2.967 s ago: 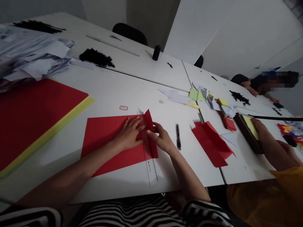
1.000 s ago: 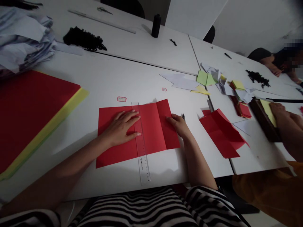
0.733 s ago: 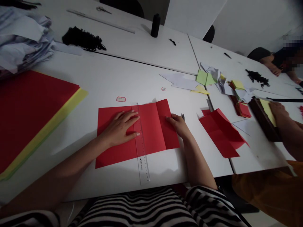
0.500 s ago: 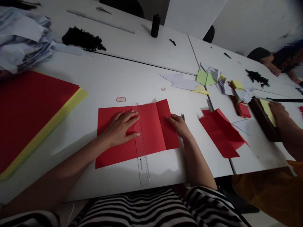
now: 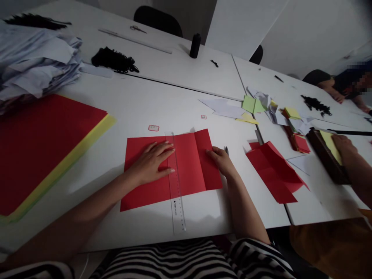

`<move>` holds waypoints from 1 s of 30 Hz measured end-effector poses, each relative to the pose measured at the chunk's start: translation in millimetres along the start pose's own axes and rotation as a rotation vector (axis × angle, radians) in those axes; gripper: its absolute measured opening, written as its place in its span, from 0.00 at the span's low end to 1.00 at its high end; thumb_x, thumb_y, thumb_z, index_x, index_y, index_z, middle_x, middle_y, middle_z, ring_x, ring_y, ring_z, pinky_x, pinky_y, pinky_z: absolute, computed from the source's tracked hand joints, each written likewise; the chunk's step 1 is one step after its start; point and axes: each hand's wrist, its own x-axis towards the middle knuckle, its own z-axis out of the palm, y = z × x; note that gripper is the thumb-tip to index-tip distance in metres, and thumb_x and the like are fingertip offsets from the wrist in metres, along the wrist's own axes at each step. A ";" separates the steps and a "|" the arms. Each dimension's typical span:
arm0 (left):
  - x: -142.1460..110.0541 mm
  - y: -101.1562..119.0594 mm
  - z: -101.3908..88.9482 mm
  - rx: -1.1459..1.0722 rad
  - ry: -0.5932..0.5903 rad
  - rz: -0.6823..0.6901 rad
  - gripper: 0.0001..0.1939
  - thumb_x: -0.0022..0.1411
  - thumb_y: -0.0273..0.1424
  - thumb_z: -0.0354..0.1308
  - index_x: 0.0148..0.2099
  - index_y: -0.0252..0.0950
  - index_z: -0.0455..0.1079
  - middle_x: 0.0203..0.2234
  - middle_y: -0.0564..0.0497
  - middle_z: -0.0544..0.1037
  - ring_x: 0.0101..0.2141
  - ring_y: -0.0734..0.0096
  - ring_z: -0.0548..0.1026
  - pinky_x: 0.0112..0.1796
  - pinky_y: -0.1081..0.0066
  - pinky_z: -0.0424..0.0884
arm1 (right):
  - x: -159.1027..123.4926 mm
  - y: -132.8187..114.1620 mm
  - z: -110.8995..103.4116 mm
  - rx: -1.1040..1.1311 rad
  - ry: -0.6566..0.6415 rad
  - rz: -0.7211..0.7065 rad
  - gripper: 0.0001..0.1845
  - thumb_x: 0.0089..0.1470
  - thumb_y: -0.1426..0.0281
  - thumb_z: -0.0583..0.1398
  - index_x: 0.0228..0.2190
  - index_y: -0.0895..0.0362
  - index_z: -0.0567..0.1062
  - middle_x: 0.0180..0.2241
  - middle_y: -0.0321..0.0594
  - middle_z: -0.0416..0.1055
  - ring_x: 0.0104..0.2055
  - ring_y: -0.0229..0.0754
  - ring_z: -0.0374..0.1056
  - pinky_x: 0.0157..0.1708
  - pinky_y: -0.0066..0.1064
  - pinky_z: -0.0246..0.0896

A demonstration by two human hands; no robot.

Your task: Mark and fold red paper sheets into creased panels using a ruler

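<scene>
A red paper sheet [image 5: 188,166] lies unfolded on the white table [image 5: 139,104], with a crease near its right end. A clear ruler [image 5: 177,197] lies across it from top to bottom. My left hand [image 5: 151,162] rests flat on the sheet with fingers spread, its fingertips touching the ruler. My right hand [image 5: 222,161] sits at the sheet's right edge with fingers curled down on the paper. A pen [image 5: 226,149] pokes out from behind that hand.
A stack of red and yellow sheets [image 5: 43,147] lies at left, a pile of white paper [image 5: 35,66] behind it. Folded red paper [image 5: 273,172], coloured scraps [image 5: 252,106], black shreds [image 5: 114,62] and a black spool [image 5: 195,45] lie around. Another person's hand [image 5: 344,145] rests on a dark box [image 5: 325,159].
Three seconds ago both hands were folding the sheet's right end over the ruler; now the sheet lies unfolded and flat. Over the last second the hands have stayed put; only the view shifted slightly.
</scene>
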 end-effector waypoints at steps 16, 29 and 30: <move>-0.5 -1.9 1.8 -0.009 0.000 0.007 0.32 0.65 0.50 0.49 0.65 0.40 0.56 0.64 0.46 0.59 0.64 0.57 0.53 0.63 0.56 0.44 | -1.9 -3.3 2.7 -0.026 0.026 0.008 0.18 0.47 0.53 0.62 0.31 0.56 0.72 0.26 0.35 0.72 0.25 0.39 0.66 0.24 0.29 0.59; 0.5 -0.8 -0.9 0.007 -0.041 0.007 0.34 0.65 0.51 0.49 0.65 0.38 0.55 0.64 0.46 0.57 0.65 0.58 0.51 0.63 0.56 0.44 | 1.1 3.9 -1.6 0.008 0.003 -0.010 0.16 0.49 0.55 0.62 0.32 0.55 0.73 0.28 0.35 0.73 0.27 0.40 0.68 0.26 0.29 0.61; 0.7 -1.0 -0.9 0.003 -0.048 0.006 0.35 0.64 0.52 0.49 0.66 0.38 0.55 0.64 0.46 0.57 0.65 0.57 0.51 0.63 0.56 0.43 | 0.9 3.4 -1.4 0.009 0.004 -0.009 0.16 0.49 0.55 0.62 0.33 0.55 0.73 0.28 0.35 0.73 0.27 0.40 0.68 0.26 0.30 0.61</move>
